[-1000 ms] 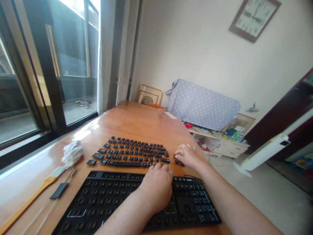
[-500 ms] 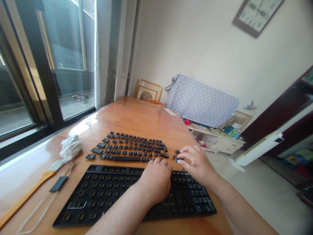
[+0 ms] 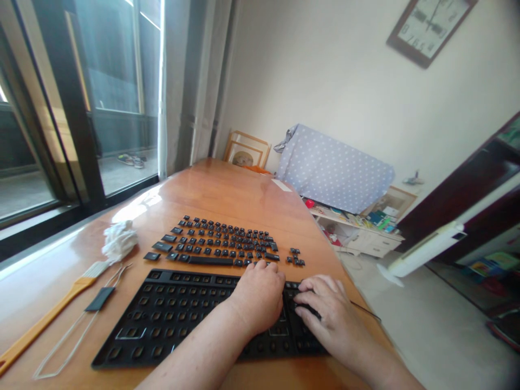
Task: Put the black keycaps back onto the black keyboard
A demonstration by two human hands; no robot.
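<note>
A black keyboard [image 3: 174, 314] stripped of most keycaps lies across the near part of the wooden table [image 3: 227, 189]. My left hand [image 3: 258, 298] rests on its middle, fingers curled down over the far edge, holding it. My right hand [image 3: 329, 317] is over the keyboard's right section, fingertips pinched on a small black keycap [image 3: 305, 310] pressed against the board. Beyond the keyboard, rows of removed keycaps [image 3: 219, 244] are laid out in keyboard order. A small separate cluster of keycaps [image 3: 296, 257] sits to their right.
On the table's left lie a crumpled white tissue [image 3: 119, 242], an orange-handled brush [image 3: 49, 319] and a wire keycap puller [image 3: 81, 330]. The table's right edge drops to the floor, with a white fan [image 3: 426, 246] and a polka-dot-covered shelf [image 3: 333, 170] beyond.
My right hand left the small keycap cluster and came back toward me onto the keyboard's right section, carrying a keycap. My left hand stayed on the keyboard.
</note>
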